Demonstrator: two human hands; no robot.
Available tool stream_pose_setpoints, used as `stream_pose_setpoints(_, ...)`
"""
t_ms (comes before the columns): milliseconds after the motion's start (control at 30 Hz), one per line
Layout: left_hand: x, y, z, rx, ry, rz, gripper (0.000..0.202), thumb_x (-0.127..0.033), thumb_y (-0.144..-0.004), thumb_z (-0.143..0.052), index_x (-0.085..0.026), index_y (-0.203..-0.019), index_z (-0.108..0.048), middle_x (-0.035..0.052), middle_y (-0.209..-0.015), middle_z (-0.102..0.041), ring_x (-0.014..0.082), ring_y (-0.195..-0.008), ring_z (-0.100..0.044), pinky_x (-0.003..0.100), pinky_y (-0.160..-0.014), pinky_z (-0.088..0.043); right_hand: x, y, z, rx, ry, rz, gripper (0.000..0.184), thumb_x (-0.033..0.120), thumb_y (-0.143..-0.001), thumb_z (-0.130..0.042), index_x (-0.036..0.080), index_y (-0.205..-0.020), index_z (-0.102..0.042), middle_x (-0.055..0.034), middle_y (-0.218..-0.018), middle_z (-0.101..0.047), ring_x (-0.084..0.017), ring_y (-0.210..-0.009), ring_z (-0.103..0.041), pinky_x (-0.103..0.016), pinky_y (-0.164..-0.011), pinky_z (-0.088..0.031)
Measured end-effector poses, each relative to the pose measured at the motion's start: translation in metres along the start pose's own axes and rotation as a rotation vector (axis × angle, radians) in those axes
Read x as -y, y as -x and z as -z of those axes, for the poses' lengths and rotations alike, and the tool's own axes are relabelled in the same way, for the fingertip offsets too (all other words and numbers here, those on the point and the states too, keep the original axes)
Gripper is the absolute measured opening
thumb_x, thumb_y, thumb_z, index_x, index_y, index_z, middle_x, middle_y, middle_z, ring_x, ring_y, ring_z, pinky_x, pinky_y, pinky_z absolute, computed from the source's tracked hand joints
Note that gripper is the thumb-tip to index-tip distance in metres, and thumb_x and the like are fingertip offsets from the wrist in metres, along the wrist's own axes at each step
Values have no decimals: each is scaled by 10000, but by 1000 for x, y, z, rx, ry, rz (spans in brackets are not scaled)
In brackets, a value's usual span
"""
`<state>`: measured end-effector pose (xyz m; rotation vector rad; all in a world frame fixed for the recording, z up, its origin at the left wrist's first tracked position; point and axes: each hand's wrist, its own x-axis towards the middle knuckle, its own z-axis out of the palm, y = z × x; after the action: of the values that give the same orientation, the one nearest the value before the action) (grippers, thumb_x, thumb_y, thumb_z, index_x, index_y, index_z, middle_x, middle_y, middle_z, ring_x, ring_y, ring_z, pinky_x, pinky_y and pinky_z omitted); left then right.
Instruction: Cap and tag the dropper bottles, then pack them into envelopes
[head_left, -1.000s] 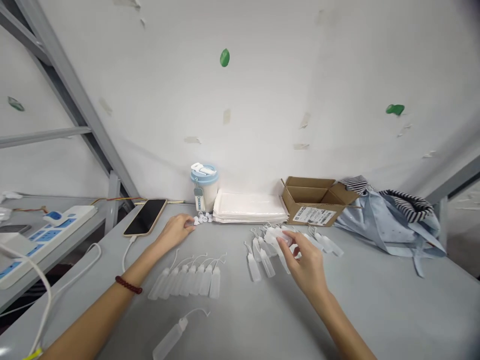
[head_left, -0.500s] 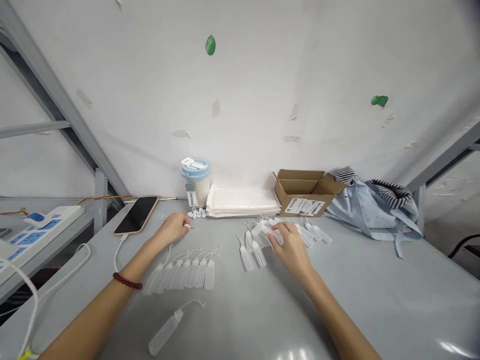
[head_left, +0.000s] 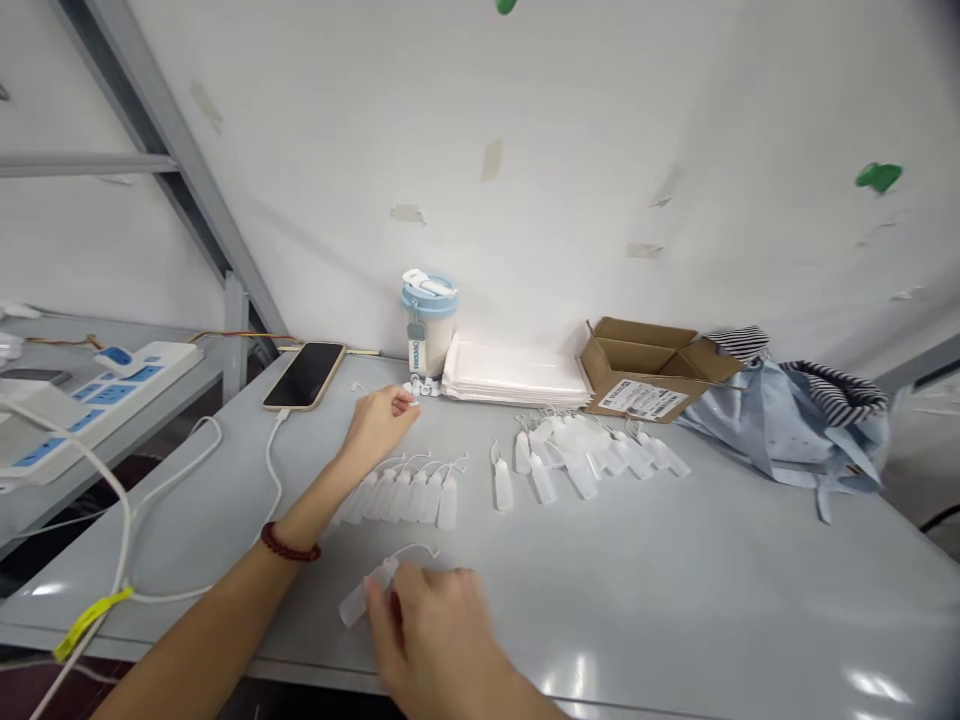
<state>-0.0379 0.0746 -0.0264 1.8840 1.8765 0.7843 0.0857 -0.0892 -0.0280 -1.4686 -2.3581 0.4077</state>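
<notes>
Beside a small pile of white caps [head_left: 429, 387], my left hand [head_left: 381, 425] is closed in a pinch on a tiny white piece, probably one of those caps. Close to the table's front, the thumb and index finger of my right hand [head_left: 442, 625] close around the neck end of a translucent squeeze bottle [head_left: 358, 602]. That bottle lies tilted, and a thin bent white stem sticks out of its top. A row of similar bottles [head_left: 417, 495] lies behind it, partly hidden by my left forearm. More bottles [head_left: 581, 450] lie in a loose heap right of centre.
Along the wall stand a blue-lidded cup [head_left: 435, 335], a stack of white packets [head_left: 517, 370], an open cardboard box [head_left: 652, 385] and a light blue cloth bag [head_left: 787, 430]. A phone [head_left: 306, 376] on a cable and a power strip [head_left: 112, 400] are at left.
My right hand has left the bottle heap and come down to the single bottle at the front. My left hand stays near the caps. The whole view has shifted.
</notes>
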Motion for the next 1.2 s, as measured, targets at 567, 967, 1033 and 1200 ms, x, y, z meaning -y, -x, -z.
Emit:
stream_pose_setpoints(567, -10, 20, 3, -82, 243, 24, 362, -346, -810, -532, -159, -1119, -506, 22, -769, -639, 207, -685, -612, 344, -729, -455, 15, -24, -17, 233, 55, -378, 318, 302, -860, -518, 151, -707, -753, -174, -663, -721, -321, -605, -698, -323, -455, -392)
stream_pose_setpoints(967, -42, 51, -4, 403, 796, 98, 408, -357, -831, -546, -147, -1174, -481, 23, -801, -662, 171, -706, -647, 299, -675, -517, -48, 16, 16, 69, -163, -150, 386, 306, -851, -512, 166, -493, -545, 27, -384, -467, -76, -344, -357, -226, -384, -197)
stream_pose_setpoints(1033, -48, 57, -4, 478, 854, 121, 383, -355, -819, -572, -147, -1135, -514, 21, -807, -658, 168, -724, -637, 298, -702, -508, -65, 12, 33, -56, -254, -54, 428, 337, -895, -457, 170, -501, -483, 39, -418, -425, -64, -374, -301, -212, -401, -224)
stream_pose_setpoints(1200, -56, 68, -4, 643, 880, 133, 260, -353, -846, -570, -181, -1038, -600, 10, -819, -655, 150, -756, -600, 276, -738, -462, -95, -8, 60, 1, -428, 36, 381, 387, -936, -439, 171, -625, -483, 20, -533, -493, -81, -449, -426, -200, -454, -314)
